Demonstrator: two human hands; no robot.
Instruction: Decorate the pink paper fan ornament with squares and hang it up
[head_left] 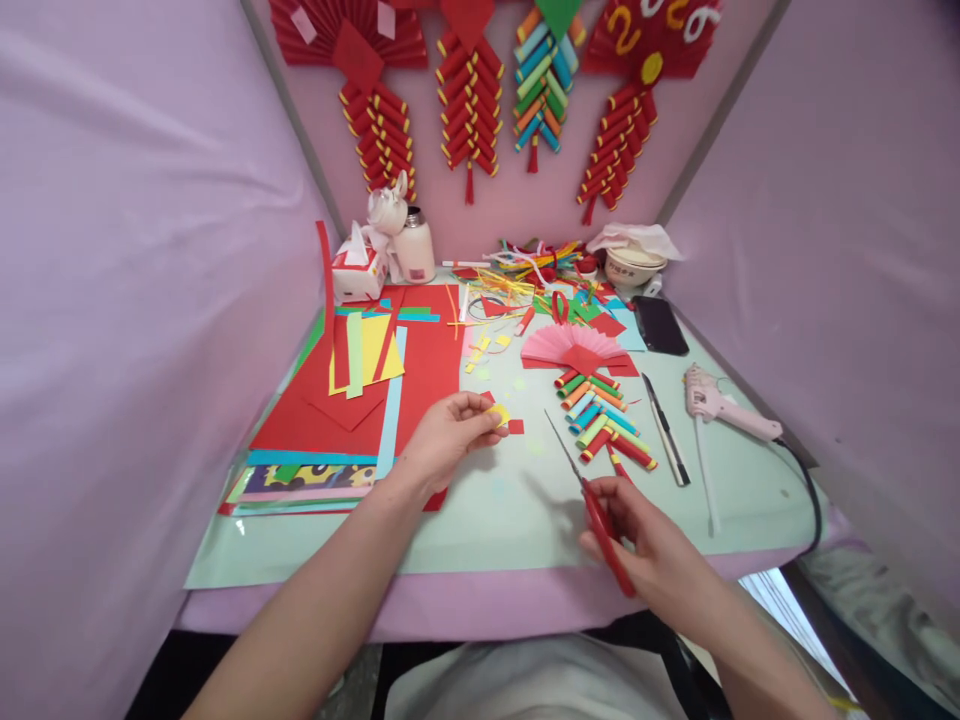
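Note:
Between the thumb and fingers of my left hand [465, 432] is a small yellow piece of paper [500, 413], held just above the mat. A small red paper square [516, 427] lies right beside those fingertips. My right hand [634, 535] is closed around the red handles of a pair of scissors [606, 535]. Their blades look closed and point up and to the left. Beyond the scissors lies a paper firecracker string [606, 415] of coloured rolls, topped by a pink paper fan [576, 347].
Stacked coloured paper [427, 380] covers the left side. At the right lie a utility knife [666, 432], a hot glue gun [724, 405] with its cord, and a black phone [660, 325]. Tissue box [358, 270], bottle [416, 248] and bowl [632, 266] stand at the back.

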